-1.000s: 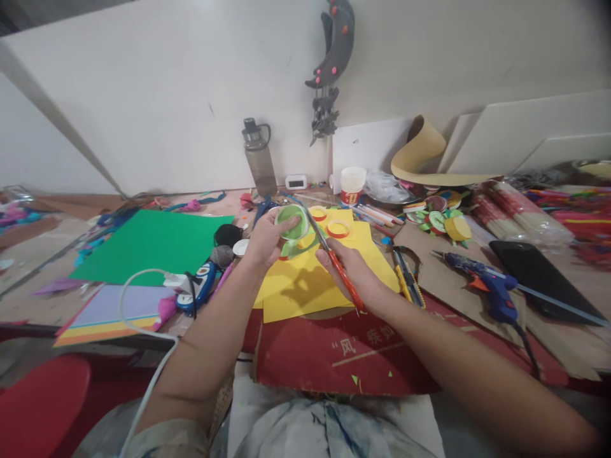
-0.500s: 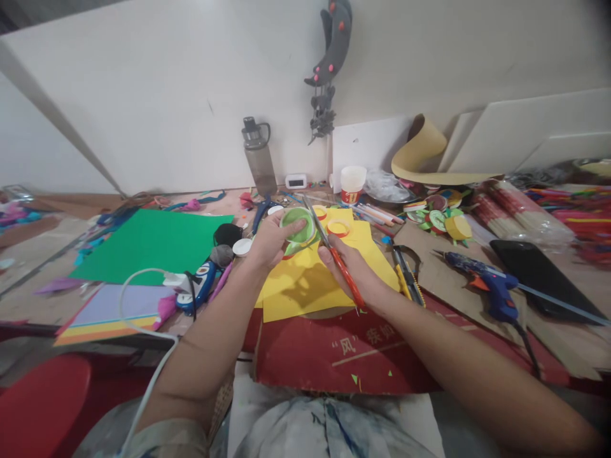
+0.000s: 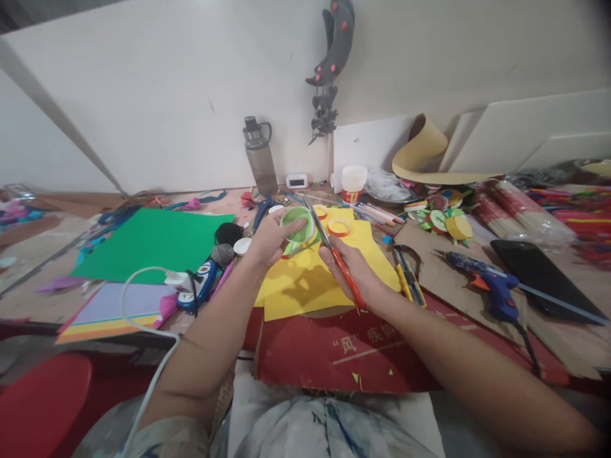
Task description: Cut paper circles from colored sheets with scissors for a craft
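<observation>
My left hand (image 3: 271, 239) is closed round a small green paper cup piece (image 3: 293, 225) with a pale rim, its thumb inside the opening. A strip of green hangs at the lower edge of that piece. In my right hand (image 3: 354, 267) is a pair of scissors (image 3: 340, 262) with red handles. The blades point up and away, right beside the rim of the green piece; whether they touch it I cannot tell. Beneath both hands lie yellow paper sheets (image 3: 296, 295), with a yellow ring with an orange edge (image 3: 339, 227) on them.
Right of the sheets lie a yellow utility knife (image 3: 408, 276), a blue glue gun (image 3: 494, 280) and a black phone (image 3: 544, 280). Green paper (image 3: 157, 245) and a blue-and-white power strip (image 3: 203, 287) are at left. A water bottle (image 3: 261, 162) and a paper cup (image 3: 353, 184) stand behind.
Both hands keep nearly the same pose on the green cup piece and the scissors. The whole view has shifted very slightly.
</observation>
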Available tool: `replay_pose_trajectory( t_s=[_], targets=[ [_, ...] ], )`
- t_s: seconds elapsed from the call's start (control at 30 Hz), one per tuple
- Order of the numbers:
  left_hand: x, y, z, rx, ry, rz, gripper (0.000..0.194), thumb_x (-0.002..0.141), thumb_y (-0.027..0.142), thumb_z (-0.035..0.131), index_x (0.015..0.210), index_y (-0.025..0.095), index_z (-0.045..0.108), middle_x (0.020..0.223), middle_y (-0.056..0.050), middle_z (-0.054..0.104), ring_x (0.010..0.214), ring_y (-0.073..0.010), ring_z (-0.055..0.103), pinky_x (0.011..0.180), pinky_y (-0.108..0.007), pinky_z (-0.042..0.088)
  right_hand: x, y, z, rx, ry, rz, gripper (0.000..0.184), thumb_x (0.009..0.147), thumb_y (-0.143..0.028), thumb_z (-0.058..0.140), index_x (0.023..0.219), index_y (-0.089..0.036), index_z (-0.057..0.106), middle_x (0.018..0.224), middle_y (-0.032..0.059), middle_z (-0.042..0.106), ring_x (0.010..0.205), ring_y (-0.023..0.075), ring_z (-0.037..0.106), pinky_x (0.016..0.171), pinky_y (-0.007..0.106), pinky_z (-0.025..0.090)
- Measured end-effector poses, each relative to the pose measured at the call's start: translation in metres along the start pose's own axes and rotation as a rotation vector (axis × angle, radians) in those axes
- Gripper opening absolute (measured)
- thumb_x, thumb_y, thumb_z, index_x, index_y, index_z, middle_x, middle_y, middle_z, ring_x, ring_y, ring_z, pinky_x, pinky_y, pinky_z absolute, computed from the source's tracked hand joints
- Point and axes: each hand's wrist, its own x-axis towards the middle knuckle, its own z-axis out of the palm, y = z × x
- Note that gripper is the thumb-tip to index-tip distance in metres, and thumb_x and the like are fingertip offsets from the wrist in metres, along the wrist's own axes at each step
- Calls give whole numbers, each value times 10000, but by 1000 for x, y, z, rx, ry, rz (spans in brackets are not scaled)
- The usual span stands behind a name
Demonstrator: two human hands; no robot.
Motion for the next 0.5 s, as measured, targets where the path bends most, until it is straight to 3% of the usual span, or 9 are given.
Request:
replay_pose_trajectory(
  t_s=[0.17, 0.33, 0.5],
  targets=[
    [1, 4, -3, 24, 28, -16, 493, 456, 282, 1074, 813, 141, 764, 698, 5, 715, 594, -106, 622, 608, -229, 524, 0, -2, -2, -37, -15, -10, 635, 896, -880, 445, 854, -247, 467, 597, -49, 444, 578, 136, 399, 581, 288, 302],
    [5, 2, -6, 14, 98, 68, 522, 423, 189, 1048, 816, 163, 706, 692, 41, 683, 595, -94, 610, 614, -220, 519, 1, 1, -1, -38, 2, -13, 629, 892, -873, 475, 810, -250, 447, 601, -38, 461, 586, 137, 411, 576, 283, 313],
    [7, -1, -7, 53, 141, 123, 445, 478, 155, 970, 816, 180, 681, 746, 40, 695, 660, -109, 632, 664, -234, 528, 3, 2, -3, 3, 41, -17, 606, 889, -855, 508, 839, -253, 464, 579, -58, 400, 551, 134, 386, 551, 286, 294]
  ],
)
